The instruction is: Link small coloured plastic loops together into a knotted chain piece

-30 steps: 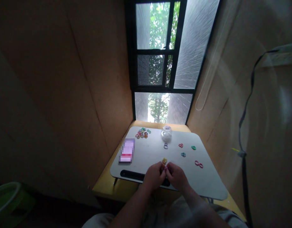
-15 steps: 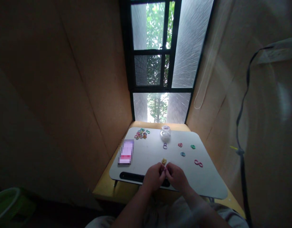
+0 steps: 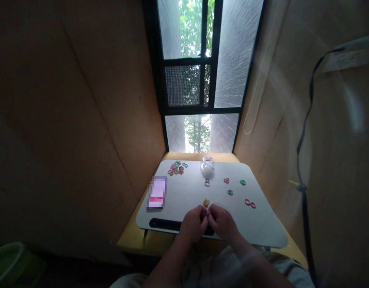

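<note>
My left hand (image 3: pixel 195 222) and my right hand (image 3: pixel 222 221) meet at the near edge of the white lap table (image 3: pixel 184 196). The fingertips of both are pinched on a small pinkish-purple elastic band (image 3: pixel 207 214), mostly hidden by the fingers. Just beyond them lies a yellow bundle of bands (image 3: pixel 206 202). Farther off is a purple band (image 3: pixel 207 183) twisted into two loops. To the right lie a red bundle (image 3: pixel 226 181), a blue bundle (image 3: pixel 230 192), a green bundle (image 3: pixel 242 182) and a pink figure-eight band (image 3: pixel 249 203).
A mixed pile of coloured bands (image 3: pixel 176 168) lies at the far left, with a phone (image 3: pixel 157 193) nearer. A clear jar (image 3: pixel 207 166) stands at the back. The black slot (image 3: pixel 165 224) runs along the near edge. A black cord (image 3: pixel 304 160) hangs at right.
The view has shifted slightly. Both hands stay together at the same spot on the table, still pinching the small band; the other bands have not moved.
</note>
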`<state>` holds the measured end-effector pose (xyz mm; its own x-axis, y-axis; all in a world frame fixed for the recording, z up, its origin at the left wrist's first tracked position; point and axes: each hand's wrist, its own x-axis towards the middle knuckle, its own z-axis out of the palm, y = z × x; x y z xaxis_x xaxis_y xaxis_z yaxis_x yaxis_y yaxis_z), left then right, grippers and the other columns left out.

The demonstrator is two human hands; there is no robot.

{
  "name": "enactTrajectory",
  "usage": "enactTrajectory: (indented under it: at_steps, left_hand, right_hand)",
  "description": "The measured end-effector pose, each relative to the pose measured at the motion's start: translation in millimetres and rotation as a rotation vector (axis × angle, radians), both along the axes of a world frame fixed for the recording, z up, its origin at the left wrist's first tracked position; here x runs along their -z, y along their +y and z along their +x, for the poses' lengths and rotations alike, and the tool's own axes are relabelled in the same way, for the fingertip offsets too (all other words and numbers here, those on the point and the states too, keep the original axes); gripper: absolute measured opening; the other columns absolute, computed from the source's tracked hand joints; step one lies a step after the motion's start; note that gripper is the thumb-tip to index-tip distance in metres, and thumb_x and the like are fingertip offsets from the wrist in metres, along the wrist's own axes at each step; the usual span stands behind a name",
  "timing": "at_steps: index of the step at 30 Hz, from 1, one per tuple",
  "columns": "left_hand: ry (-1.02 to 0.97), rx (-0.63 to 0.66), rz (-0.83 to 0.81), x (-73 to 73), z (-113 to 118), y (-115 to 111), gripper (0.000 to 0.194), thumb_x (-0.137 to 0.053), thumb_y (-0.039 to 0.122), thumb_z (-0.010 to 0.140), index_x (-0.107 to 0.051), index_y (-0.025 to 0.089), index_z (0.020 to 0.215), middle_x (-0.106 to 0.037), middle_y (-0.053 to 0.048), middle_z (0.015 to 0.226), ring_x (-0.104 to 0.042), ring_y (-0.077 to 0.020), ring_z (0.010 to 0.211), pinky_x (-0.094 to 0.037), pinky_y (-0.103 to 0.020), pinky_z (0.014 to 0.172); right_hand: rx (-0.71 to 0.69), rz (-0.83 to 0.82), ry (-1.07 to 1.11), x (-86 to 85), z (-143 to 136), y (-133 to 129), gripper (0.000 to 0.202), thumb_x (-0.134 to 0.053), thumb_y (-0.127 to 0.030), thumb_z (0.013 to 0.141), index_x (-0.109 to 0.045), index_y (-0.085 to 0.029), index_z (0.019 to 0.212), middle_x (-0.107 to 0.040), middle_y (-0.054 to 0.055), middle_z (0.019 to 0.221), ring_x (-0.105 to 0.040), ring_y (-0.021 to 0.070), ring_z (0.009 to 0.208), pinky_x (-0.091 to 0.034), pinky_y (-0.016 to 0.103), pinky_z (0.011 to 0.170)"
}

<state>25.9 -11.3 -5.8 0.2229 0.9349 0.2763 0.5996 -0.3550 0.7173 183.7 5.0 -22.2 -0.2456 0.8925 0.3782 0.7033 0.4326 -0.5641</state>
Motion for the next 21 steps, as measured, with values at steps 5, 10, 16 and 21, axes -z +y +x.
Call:
enactTrajectory:
  at_steps: [5, 10, 16, 21]
  left_hand:
    - [0.006, -0.005, 0.001, -0.2, 0.4, -0.7, 0.007, -0.052, 0.024, 0.087, -0.057, 0.020, 0.084, -0.063, 0.000, 0.076, -0.055, -0.0137, 0.069, -0.037, -0.024, 0.064]
    - [0.006, -0.008, -0.012, 2.1, 0.5, 2.6, 0.009, -0.051, 0.026, 0.089, -0.058, 0.020, 0.085, -0.061, 0.001, 0.074, -0.054, -0.0133, 0.067, -0.036, -0.024, 0.062]
    - [-0.013, 0.002, -0.006, 3.0, -0.1, 5.4, 0.007, -0.052, 0.024, 0.088, -0.057, 0.020, 0.084, -0.062, 0.001, 0.075, -0.054, -0.0132, 0.067, -0.036, -0.024, 0.063]
    - [-0.032, 0.003, 0.005, 1.6, -0.3, 4.5, 0.009, -0.051, 0.024, 0.088, -0.057, 0.020, 0.083, -0.061, 0.001, 0.074, -0.054, -0.0131, 0.067, -0.036, -0.024, 0.063]
  right_hand:
    - [0.004, -0.003, -0.001, -0.7, 0.3, -0.6, 0.014, -0.047, -0.024, 0.086, -0.053, -0.022, 0.074, -0.060, 0.000, 0.068, -0.054, 0.0147, 0.065, -0.035, 0.025, 0.061]
    - [-0.017, -0.002, 0.001, -3.9, 0.4, 0.7, 0.012, -0.047, -0.023, 0.085, -0.053, -0.021, 0.074, -0.059, -0.001, 0.068, -0.053, 0.0144, 0.065, -0.035, 0.025, 0.062]
    - [-0.020, 0.005, 0.021, -2.8, 0.8, 3.5, 0.012, -0.048, -0.023, 0.086, -0.053, -0.021, 0.075, -0.059, -0.001, 0.068, -0.053, 0.0143, 0.064, -0.034, 0.025, 0.061]
    - [-0.021, 0.005, 0.015, -0.8, 0.2, 3.8, 0.013, -0.048, -0.023, 0.085, -0.052, -0.021, 0.074, -0.058, -0.001, 0.067, -0.053, 0.0144, 0.064, -0.034, 0.025, 0.060]
